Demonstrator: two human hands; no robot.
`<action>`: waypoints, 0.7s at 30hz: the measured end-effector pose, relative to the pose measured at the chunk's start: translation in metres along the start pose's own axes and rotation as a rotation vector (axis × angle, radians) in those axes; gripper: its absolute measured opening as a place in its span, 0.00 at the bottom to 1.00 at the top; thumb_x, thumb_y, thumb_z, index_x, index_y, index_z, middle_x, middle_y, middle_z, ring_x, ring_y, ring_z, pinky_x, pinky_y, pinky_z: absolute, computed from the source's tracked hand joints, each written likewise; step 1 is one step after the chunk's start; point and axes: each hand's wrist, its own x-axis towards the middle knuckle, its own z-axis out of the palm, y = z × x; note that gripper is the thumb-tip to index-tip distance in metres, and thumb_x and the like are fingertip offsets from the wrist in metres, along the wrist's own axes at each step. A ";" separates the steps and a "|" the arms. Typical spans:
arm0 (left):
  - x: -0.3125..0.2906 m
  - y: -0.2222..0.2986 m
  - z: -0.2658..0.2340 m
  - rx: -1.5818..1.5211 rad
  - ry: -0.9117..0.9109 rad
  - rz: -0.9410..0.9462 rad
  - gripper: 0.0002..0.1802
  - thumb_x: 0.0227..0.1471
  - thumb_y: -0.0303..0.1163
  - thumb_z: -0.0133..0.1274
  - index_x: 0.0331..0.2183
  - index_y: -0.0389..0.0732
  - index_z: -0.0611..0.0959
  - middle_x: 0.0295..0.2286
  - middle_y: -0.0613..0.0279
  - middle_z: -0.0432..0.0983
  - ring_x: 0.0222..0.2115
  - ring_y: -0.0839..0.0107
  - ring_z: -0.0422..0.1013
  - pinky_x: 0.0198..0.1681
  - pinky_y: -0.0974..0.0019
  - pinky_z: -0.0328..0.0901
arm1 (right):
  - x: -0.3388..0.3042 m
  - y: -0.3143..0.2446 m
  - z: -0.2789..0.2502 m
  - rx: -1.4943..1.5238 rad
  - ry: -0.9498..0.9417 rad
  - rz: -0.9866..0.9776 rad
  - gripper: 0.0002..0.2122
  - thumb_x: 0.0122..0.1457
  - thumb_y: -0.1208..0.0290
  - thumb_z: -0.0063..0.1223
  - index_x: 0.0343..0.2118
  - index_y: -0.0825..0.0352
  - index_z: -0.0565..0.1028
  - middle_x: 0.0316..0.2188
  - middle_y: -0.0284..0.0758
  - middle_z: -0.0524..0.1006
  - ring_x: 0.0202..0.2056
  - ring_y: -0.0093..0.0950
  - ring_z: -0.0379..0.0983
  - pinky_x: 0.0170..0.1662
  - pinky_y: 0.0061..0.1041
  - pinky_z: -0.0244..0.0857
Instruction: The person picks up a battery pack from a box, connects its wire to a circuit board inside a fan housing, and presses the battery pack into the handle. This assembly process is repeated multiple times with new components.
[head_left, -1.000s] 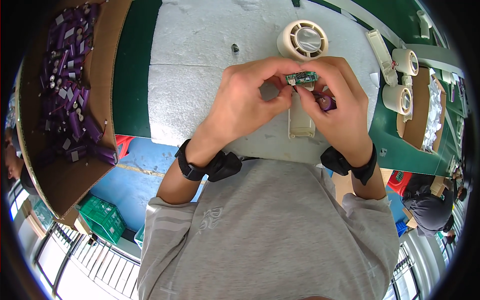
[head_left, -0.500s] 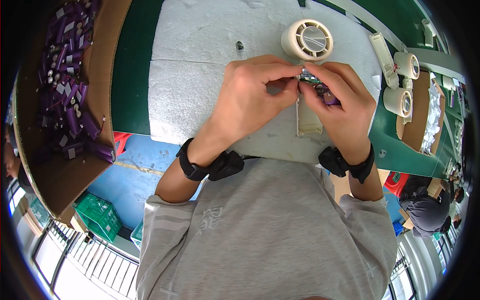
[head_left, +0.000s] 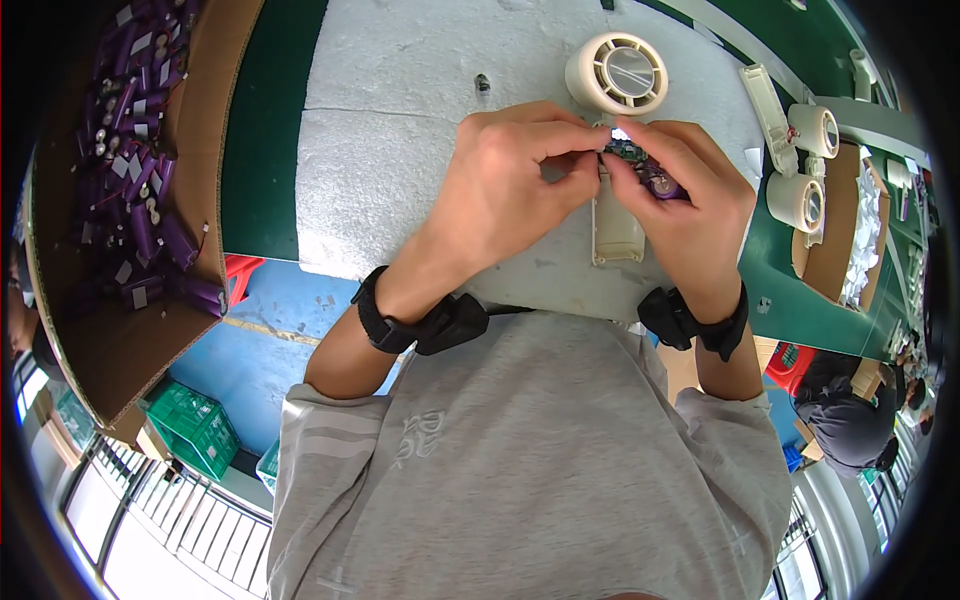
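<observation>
Between both hands is a small green circuit board [head_left: 627, 150], partly covered by fingers. My left hand [head_left: 525, 180] pinches its left end between thumb and index finger. My right hand [head_left: 690, 195] grips the board from the other side, with a purple battery cell [head_left: 662, 183] tucked under its fingers. Beneath the hands lies a cream handheld fan, its round slotted head [head_left: 618, 75] pointing away from me and its opened handle shell [head_left: 617, 232] toward me. How the board joins the cell is hidden by my fingers.
A white foam sheet [head_left: 385, 190] covers the green table. On the left stands a cardboard box [head_left: 205, 130] of purple battery cells. To the right are more cream fan heads [head_left: 797, 204], a loose handle shell [head_left: 768, 115] and a box with white pieces [head_left: 865, 240]. A small dark part [head_left: 482, 83] lies on the foam.
The board has tilted slightly between my fingers, and a bright glint now shows at its top edge. Both hands stay almost in place, still holding it.
</observation>
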 end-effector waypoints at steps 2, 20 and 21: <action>-0.001 0.000 0.001 -0.112 -0.003 -0.052 0.14 0.45 0.16 0.58 0.38 0.33 0.83 0.34 0.57 0.80 0.33 0.70 0.79 0.38 0.71 0.75 | 0.002 -0.002 -0.003 0.007 -0.006 0.045 0.14 0.45 0.78 0.66 0.37 0.64 0.81 0.32 0.32 0.78 0.25 0.23 0.76 0.27 0.20 0.70; 0.005 0.000 0.009 -0.303 -0.074 -0.215 0.17 0.48 0.18 0.54 0.43 0.40 0.81 0.27 0.55 0.81 0.28 0.67 0.80 0.33 0.68 0.74 | -0.005 0.002 -0.005 -0.003 0.000 0.108 0.11 0.47 0.81 0.65 0.36 0.67 0.80 0.33 0.33 0.77 0.26 0.19 0.73 0.25 0.16 0.64; 0.005 0.000 0.009 -0.305 -0.072 -0.220 0.17 0.48 0.18 0.54 0.42 0.40 0.81 0.26 0.54 0.81 0.28 0.66 0.80 0.33 0.68 0.74 | -0.004 0.000 -0.005 0.003 0.005 0.131 0.11 0.47 0.80 0.65 0.35 0.67 0.80 0.33 0.33 0.78 0.26 0.19 0.73 0.26 0.16 0.65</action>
